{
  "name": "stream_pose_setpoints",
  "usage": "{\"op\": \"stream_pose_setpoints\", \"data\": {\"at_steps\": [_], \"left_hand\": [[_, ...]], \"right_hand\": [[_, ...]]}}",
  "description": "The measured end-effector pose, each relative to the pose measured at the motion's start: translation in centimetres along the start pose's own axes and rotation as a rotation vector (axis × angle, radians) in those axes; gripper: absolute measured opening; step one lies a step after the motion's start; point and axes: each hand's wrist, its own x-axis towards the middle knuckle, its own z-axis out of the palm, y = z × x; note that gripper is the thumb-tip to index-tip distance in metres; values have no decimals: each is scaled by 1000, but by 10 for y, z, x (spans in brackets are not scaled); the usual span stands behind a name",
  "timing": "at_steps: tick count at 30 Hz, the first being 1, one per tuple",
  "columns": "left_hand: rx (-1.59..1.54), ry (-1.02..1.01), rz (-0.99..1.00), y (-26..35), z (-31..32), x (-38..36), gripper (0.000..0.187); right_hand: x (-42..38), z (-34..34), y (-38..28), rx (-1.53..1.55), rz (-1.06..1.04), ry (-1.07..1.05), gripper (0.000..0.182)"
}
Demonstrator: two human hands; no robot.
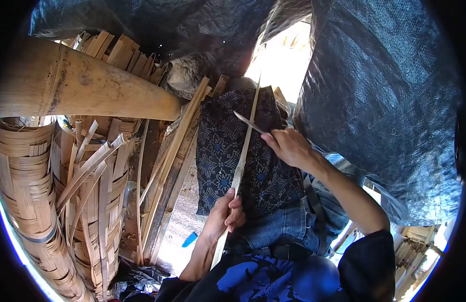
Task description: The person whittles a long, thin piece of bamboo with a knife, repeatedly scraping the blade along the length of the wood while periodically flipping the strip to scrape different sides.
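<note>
My left hand (pixel 225 215) is closed around a long, thin bamboo strip (pixel 242 160) near my lap. The strip runs away from me over a dark patterned cloth (pixel 220 141) laid across my legs, toward the bright gap at the top. In my right hand (pixel 289 146) is a knife (pixel 247 121), its fingers wrapped round the handle, which they mostly hide. The narrow blade points up and left and crosses the strip over the cloth.
Woven bamboo baskets (pixel 31 186) stand at left, one holding upright slats (pixel 89 166). A thick bamboo pole (pixel 107 88) juts in above them. More bamboo lengths (pixel 175 161) lean beside the cloth. Dark tarpaulin (pixel 379 100) hangs at right. A blue scrap (pixel 189 239) lies on the ground.
</note>
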Motion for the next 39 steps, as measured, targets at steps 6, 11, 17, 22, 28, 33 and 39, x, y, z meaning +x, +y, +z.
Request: {"op": "stream_pose_setpoints", "data": {"at_steps": [6,11,17,22,28,33,39], "left_hand": [[283,19,71,4,-1,-7,44],[670,198,103,11,14,-10,47],[867,314,137,7,16,-6,47],[1233,414,379,2,16,-1,45],[1338,447,398,-5,24,-12,43],[1251,407,360,-6,20,-20,46],[932,374,100,-11,18,-45,48]], "right_hand": [[44,-1,33,-100,37,146,51],[22,-22,-3,109,125,22,54],[-44,-26,-31,46,-141,-26,48],[-46,-19,-31,-7,-103,-76,47],[-13,-12,-11,-5,41,1,47],[12,-2,15,-21,-103,177,50],[53,-23,43,-51,209,88,56]]}}
